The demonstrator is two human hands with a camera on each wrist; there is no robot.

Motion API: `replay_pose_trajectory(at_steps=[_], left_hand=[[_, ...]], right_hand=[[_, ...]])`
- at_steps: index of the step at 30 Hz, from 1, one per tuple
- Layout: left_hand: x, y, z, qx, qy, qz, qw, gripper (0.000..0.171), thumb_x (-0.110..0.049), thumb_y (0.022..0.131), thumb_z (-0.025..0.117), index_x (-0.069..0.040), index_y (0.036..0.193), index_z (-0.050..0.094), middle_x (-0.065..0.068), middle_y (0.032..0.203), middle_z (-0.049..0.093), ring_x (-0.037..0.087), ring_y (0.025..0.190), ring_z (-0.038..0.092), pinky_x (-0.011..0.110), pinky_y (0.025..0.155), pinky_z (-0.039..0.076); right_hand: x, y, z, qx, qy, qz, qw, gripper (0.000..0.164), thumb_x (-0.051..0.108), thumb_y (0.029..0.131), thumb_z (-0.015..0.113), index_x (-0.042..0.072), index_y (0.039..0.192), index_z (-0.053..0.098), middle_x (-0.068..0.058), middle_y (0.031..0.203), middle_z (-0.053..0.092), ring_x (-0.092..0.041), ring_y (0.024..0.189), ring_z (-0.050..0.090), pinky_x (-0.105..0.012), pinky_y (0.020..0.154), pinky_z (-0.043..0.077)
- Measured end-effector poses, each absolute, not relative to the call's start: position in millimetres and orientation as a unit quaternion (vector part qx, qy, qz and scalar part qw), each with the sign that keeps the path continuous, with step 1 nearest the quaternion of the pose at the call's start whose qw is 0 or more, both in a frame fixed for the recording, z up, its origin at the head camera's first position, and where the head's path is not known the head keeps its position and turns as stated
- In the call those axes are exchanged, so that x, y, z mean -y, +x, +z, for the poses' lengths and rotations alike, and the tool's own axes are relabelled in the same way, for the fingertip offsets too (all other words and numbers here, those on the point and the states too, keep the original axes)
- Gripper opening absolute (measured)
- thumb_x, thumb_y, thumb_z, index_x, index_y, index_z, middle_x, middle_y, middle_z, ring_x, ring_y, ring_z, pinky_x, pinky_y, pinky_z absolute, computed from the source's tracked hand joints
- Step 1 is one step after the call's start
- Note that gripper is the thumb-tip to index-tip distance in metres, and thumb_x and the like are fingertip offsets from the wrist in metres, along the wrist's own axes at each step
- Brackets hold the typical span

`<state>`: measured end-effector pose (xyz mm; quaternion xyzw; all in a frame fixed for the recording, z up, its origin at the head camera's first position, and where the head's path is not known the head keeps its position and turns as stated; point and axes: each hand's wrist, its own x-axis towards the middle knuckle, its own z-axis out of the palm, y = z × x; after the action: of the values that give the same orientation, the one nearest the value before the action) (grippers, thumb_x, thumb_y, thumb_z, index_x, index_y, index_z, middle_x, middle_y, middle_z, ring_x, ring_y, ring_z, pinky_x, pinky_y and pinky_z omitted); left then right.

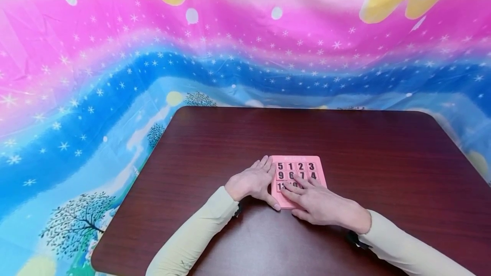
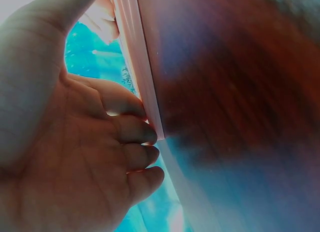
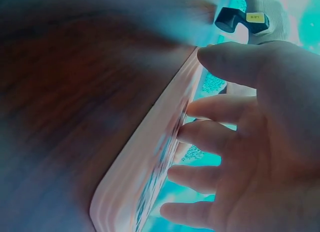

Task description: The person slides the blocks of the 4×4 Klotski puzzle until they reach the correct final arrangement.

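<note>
A pink number slide puzzle (image 1: 295, 159) lies flat on the table, its top row reading 5, 1, 2, 3 and the row below 9, 6, 7, 4. Along its left edge rests my left hand (image 1: 255, 182), fingers extended and thumb at the near left corner. In the left wrist view, those fingertips meet the side of the puzzle (image 2: 142, 62). My right hand (image 1: 318, 203) reaches over the near right part, spread fingers on the lower tiles. It hides much of the lower rows. The right wrist view shows its fingers fairly straight against the puzzle's face (image 3: 150, 132).
The dark brown table (image 1: 238, 135) has rounded corners and extends around the puzzle on all sides. Behind and left of it hangs a colourful printed cloth (image 1: 245, 67). A dark device (image 3: 227, 20) sits at the left wrist's sleeve.
</note>
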<state>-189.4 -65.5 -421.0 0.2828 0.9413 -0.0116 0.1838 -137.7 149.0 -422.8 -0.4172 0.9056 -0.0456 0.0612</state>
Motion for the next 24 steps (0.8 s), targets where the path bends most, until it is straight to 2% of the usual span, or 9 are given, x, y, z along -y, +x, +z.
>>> replay_pose_trajectory(at_steps=[9,17,24], left_hand=[[65,-189,-420,-0.94,0.285,-0.011,0.185,0.131,-0.078,0.066,0.07,-0.002,0.157,0.014,0.018,0.165,0.006,0.029,0.154,0.005,0.038,0.127,0.013],[65,-189,-421,-0.941,0.282,-0.015,0.184,0.131,-0.079,0.065,0.07,-0.003,0.157,0.014,0.017,0.165,0.006,0.028,0.154,0.004,0.037,0.127,0.013],[65,-188,-422,-0.942,0.283,-0.015,0.18,0.131,-0.078,0.065,0.071,-0.002,0.157,0.016,0.018,0.165,0.007,0.029,0.154,0.005,0.037,0.127,0.013]], right_hand=[[-146,-146,-423,-0.9,-0.428,-0.048,0.066,0.055,0.038,0.097,0.057,0.012,0.145,0.05,-0.01,0.15,0.048,-0.044,0.142,0.036,-0.067,0.111,0.033],[-146,-139,-422,-0.898,-0.433,-0.036,0.067,0.057,0.037,0.095,0.06,0.012,0.145,0.05,-0.011,0.15,0.049,-0.045,0.143,0.035,-0.068,0.11,0.032],[-147,-129,-418,-0.89,-0.452,-0.026,0.06,0.056,0.036,0.094,0.061,0.013,0.144,0.051,-0.011,0.15,0.049,-0.043,0.14,0.039,-0.067,0.11,0.034]])
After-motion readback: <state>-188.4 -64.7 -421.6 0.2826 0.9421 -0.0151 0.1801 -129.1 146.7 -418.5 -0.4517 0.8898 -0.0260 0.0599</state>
